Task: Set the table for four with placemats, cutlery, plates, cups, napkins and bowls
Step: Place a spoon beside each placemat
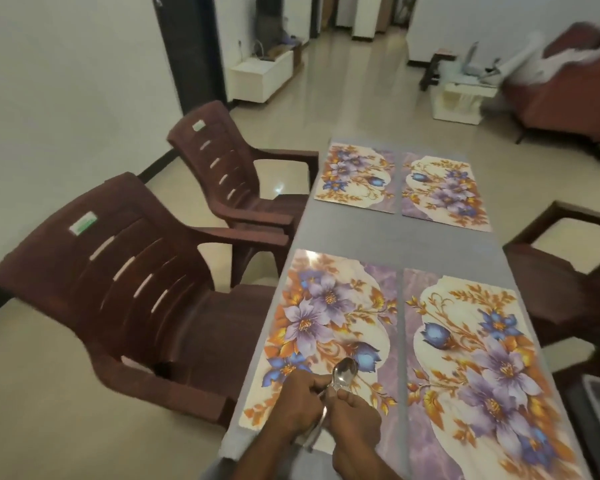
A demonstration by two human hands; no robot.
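Cream floor tiles run past a long grey bench (388, 230) carrying four glossy rectangular placemats printed with purple and blue flowers: two at the far end (355, 174) (444, 192), two at the near end (326, 327) (475, 368). Two dark brown slatted plastic chairs (118, 282) (236, 174) stand along the left side, another brown chair (565, 292) on the right. Over the near left placemat, the left hand (300, 398) and right hand (355, 422) meet, both with fingers curled around a bundle of shiny metal spoons (343, 370), one bowl pointing upward above the knuckles.
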